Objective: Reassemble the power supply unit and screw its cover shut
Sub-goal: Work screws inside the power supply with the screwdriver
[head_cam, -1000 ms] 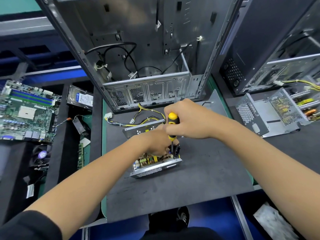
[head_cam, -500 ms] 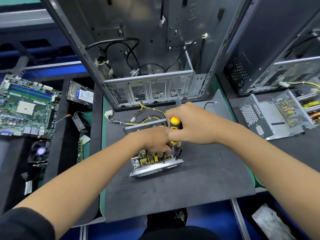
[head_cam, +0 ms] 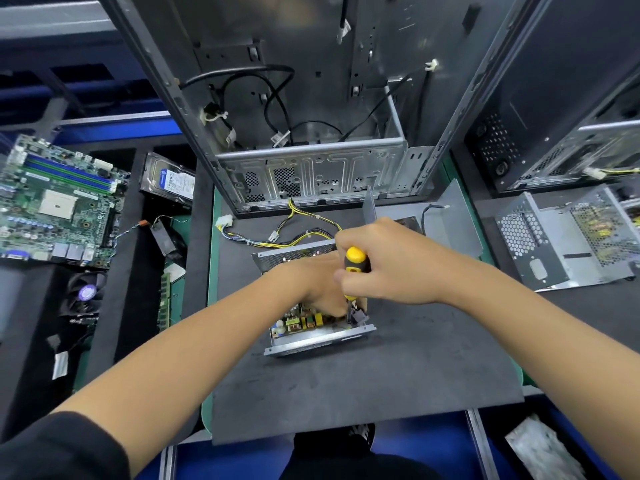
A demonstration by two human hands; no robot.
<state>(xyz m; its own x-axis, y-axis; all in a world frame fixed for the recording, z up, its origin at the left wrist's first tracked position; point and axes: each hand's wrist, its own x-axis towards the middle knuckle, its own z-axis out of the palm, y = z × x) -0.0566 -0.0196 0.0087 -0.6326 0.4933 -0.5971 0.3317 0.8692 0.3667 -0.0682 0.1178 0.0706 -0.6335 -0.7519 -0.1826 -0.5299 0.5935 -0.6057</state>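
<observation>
I can read no words or numbers anywhere. At left of centre, the hard drive (head_cam: 168, 180) carries a blue and white label too blurred to make out. At far left, the motherboard (head_cam: 57, 199) shows only illegible white markings.

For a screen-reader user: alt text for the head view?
A right hand drives a yellow-handled screwdriver into an open power supply unit on a dark mat; the left hand steadies it.

the left hand (head_cam: 317, 289) hid most of the circuit board (head_cam: 301, 322) inside the power supply unit (head_cam: 317, 336). the screwdriver (head_cam: 354, 268) tip was hidden among the parts, and the right hand's fingers (head_cam: 341, 276) covered its shaft.
</observation>
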